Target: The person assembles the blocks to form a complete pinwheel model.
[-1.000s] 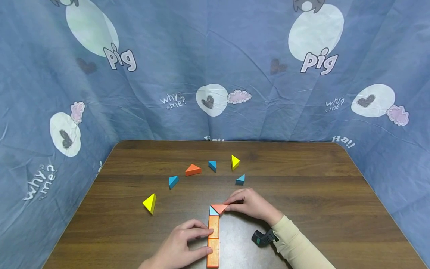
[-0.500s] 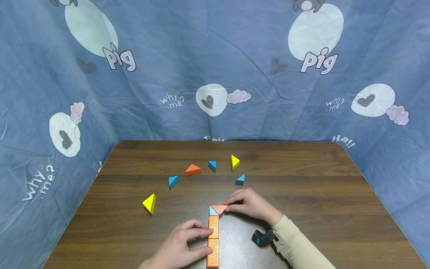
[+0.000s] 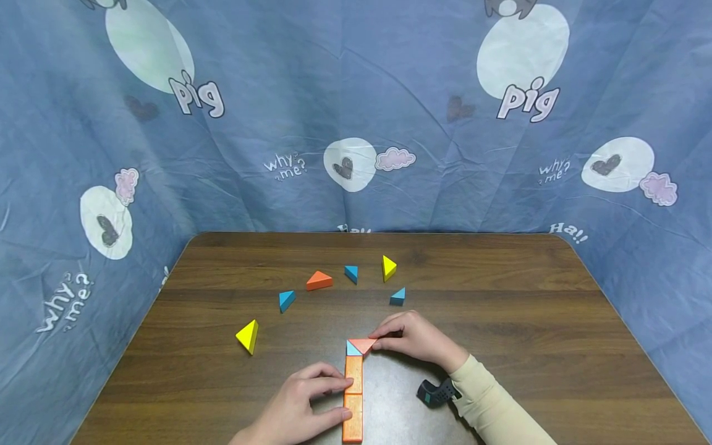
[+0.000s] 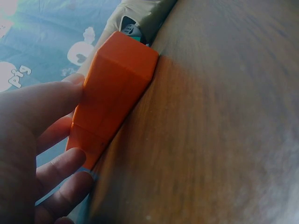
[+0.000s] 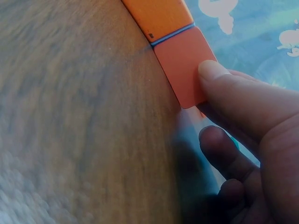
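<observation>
In the head view, two orange rectangular blocks, a far one (image 3: 353,374) and a near one (image 3: 353,420), lie end to end at the table's front. A small light-blue triangular block (image 3: 352,349) touches the far one's end, and a red triangular block (image 3: 364,344) lies along its slanted side. My right hand (image 3: 417,337) pinches the red block's right corner; the right wrist view shows the thumb on its side. My left hand (image 3: 303,398) rests its thumb on the near orange block and a finger on the far one, its other fingers loose.
Beyond the hands lie yellow triangular blocks at left (image 3: 247,337) and at back (image 3: 389,269), a red triangular block (image 3: 319,281), and blue triangular blocks at left (image 3: 287,301), middle (image 3: 351,274) and right (image 3: 397,296). A patterned blue curtain (image 3: 445,185) surrounds the wooden table (image 3: 528,296).
The red triangular block in my right hand has shifted very slightly toward me since one second ago. Both hands otherwise keep their places, and the other blocks stay put.
</observation>
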The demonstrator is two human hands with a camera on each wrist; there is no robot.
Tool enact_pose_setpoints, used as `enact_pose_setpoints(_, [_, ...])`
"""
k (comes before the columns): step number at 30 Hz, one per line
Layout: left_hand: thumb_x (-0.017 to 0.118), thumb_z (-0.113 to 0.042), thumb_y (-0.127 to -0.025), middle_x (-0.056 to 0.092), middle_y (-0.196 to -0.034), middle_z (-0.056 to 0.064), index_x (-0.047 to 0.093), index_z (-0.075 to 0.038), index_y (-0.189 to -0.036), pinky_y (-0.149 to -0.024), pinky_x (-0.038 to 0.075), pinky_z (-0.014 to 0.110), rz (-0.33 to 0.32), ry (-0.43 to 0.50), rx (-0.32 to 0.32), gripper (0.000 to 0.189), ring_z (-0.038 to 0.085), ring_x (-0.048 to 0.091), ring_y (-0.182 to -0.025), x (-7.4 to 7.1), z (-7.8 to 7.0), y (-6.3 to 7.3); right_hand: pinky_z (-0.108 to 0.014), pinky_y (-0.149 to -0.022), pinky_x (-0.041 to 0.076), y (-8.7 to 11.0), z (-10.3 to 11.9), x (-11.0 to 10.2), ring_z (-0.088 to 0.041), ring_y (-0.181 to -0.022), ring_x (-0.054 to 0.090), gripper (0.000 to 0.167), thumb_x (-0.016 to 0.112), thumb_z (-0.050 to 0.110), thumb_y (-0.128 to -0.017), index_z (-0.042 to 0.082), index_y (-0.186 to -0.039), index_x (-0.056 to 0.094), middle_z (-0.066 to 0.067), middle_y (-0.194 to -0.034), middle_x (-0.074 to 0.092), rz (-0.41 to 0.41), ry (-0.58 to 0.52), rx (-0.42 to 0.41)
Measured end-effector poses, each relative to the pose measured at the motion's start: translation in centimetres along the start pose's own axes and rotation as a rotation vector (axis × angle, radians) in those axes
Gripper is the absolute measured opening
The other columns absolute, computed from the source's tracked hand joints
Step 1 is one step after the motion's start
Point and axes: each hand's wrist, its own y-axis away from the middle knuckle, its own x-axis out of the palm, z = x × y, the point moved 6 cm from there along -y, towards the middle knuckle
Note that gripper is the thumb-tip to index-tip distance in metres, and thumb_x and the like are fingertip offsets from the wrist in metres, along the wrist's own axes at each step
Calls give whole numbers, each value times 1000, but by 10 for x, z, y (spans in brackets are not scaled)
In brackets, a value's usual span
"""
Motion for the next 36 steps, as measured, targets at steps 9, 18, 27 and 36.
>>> enact_pose_setpoints(9, [76,-44,-86,58,-111,-20,73,-29,-117,-81,50,26,-2,-3,3,36,1,58,-96,0,0,0,-25,-84,51,1,0,0,-1,-96,64,22,74,30,-90,20,-109,78,17,-103,69,-7,1,-15])
enact_pose_setpoints(18, [77,-43,-86,58,-111,-19,73,-27,-118,-82,49,23,-10,2,16,36,2,58,-97,-1,-1,0,-28,-76,53,4,-6,-14,-7,-91,65,30,75,31,-90,14,-114,75,11,-106,70,-54,-96,5])
enact_pose_setpoints(27, [77,-44,-85,58,-111,-20,73,-29,-117,-81,49,25,-1,13,-5,35,1,58,-97,-3,0,-1,-30,-67,50,8,-16,-47,-15,-77,61,21,78,20,-87,12,-106,76,3,-101,70,-222,-76,161])
enact_pose_setpoints(36, [78,-40,-86,59,-110,-17,73,-25,-118,-81,48,23,-29,7,47,36,3,58,-97,-3,-3,0,-28,-69,51,14,-35,-71,-11,-81,61,29,76,29,-88,16,-114,74,4,-108,69,-306,0,161])
